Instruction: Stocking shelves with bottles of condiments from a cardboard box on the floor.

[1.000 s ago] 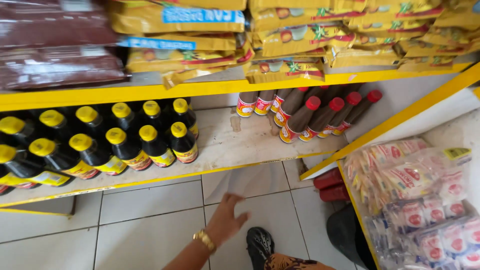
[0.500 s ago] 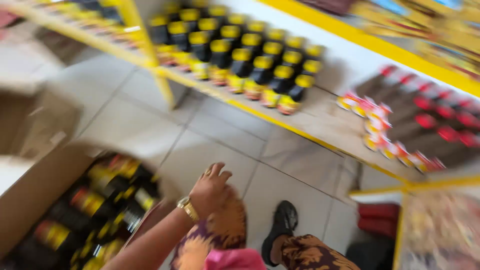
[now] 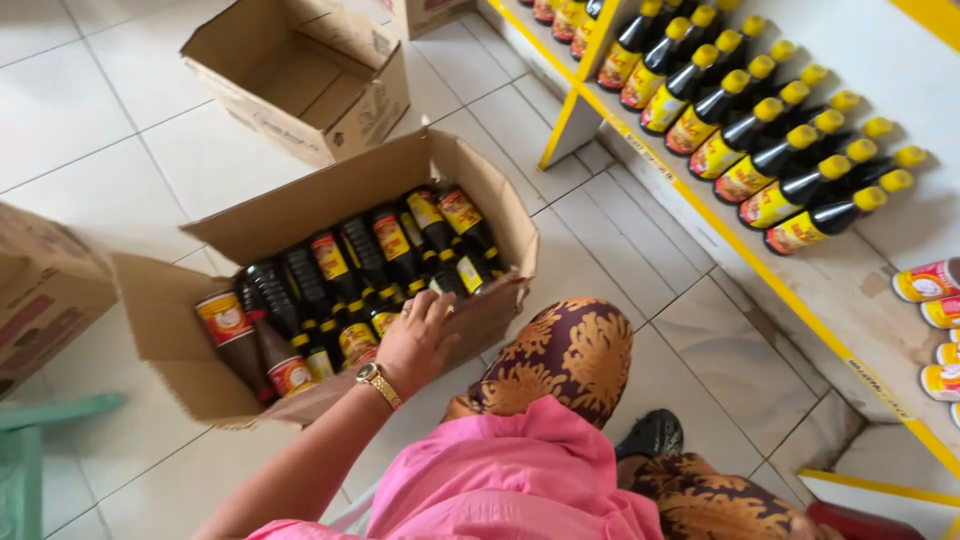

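Head view: an open brown cardboard box (image 3: 300,215) on the tiled floor holds dark glass sauce bottles (image 3: 385,255), where the left hand (image 3: 415,340) rests, fingers loosely spread on them, and should clasp one neck firmly.

Open cardboard box (image 3: 300,215) on tiled floor, flaps up. Dark sauce bottles (image 3: 385,250) w/ red-yellow labels lie flat inside in rows, approx a dozen; near-edge ones partly hidden.
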